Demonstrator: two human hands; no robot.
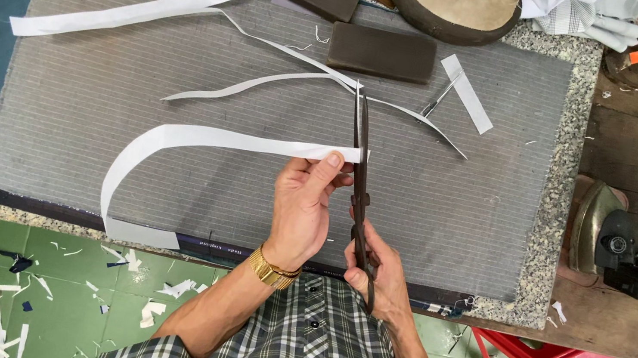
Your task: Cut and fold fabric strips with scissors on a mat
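right hand (377,272) hides scissors (360,160) handles; left hand (303,202) pinches strip (195,138).

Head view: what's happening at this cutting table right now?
A person is cutting a long white fabric strip with large dark scissors. The left hand pinches the strip's end beside the blades; the right hand grips the handles. The strip curves across grey pinstriped cloth, with other white strips above and an iron at right.

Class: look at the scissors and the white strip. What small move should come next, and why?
Probably close the scissors: the right hand holds the handles, the blades sit at the white strip, and the left hand pinches its end.
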